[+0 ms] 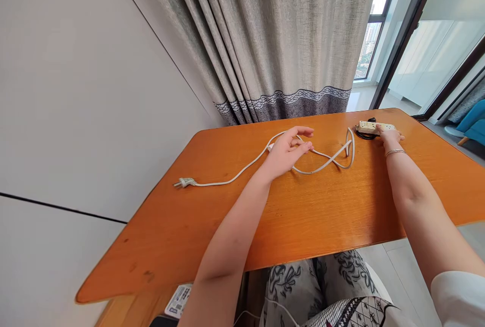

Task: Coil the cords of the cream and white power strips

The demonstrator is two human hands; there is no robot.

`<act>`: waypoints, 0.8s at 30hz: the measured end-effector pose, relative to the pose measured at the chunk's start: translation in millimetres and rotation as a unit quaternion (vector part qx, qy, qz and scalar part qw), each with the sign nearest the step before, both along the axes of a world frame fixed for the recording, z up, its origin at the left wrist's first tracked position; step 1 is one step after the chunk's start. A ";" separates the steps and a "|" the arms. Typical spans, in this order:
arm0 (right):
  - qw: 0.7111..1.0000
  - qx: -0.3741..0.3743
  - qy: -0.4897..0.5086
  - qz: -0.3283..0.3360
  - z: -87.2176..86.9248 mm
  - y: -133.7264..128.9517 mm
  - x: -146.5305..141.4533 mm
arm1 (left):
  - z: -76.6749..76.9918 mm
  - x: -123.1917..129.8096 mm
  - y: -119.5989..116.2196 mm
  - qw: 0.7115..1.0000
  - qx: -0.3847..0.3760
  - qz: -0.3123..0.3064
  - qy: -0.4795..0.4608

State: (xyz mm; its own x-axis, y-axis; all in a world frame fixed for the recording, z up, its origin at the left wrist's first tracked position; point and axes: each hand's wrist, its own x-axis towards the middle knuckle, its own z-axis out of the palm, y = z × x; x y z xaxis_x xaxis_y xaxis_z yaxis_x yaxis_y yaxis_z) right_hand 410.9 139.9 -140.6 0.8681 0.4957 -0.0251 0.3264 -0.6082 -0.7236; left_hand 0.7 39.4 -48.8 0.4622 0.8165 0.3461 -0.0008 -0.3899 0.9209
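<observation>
Power strip [367, 127]: oblong | right fingers [380, 130]: touching | white cord [311, 172]: looped | tabletop [322, 221]: wood-grained

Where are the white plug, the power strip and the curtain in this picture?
White plug [186, 182]: head view, on its moulded body.
Power strip [367, 127]: head view, on the left part of its cream casing.
Curtain [288, 34]: head view, on its plain upper fabric.

Head view, single, wide — from above the lap [291, 281], facing forward and down — table [326, 216] near, curtain [299, 34] beyond.
</observation>
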 end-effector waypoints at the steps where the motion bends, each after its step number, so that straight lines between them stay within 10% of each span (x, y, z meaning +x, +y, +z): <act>1: 1.000 0.003 0.013 -0.015 0.4 -1.7 -2.1 | 0.4 -0.1 -0.1 1.000 0.002 0.004 0.005; 10: 0.984 0.169 0.008 -0.054 13.7 -19.4 -57.1 | -2.9 -6.1 13.7 0.997 0.043 0.057 0.042; 17: 0.874 0.419 -0.025 0.244 95.1 -37.3 -138.2 | -27.7 -5.7 26.0 0.916 0.140 -0.009 0.375; 21: 0.806 0.407 -0.026 0.429 124.3 -70.1 -191.2 | -39.6 -3.2 27.2 0.839 0.149 -0.079 0.516; 24: 0.756 0.338 -0.055 0.558 124.2 -95.2 -217.7 | -40.8 -6.6 33.8 0.835 0.143 -0.072 0.526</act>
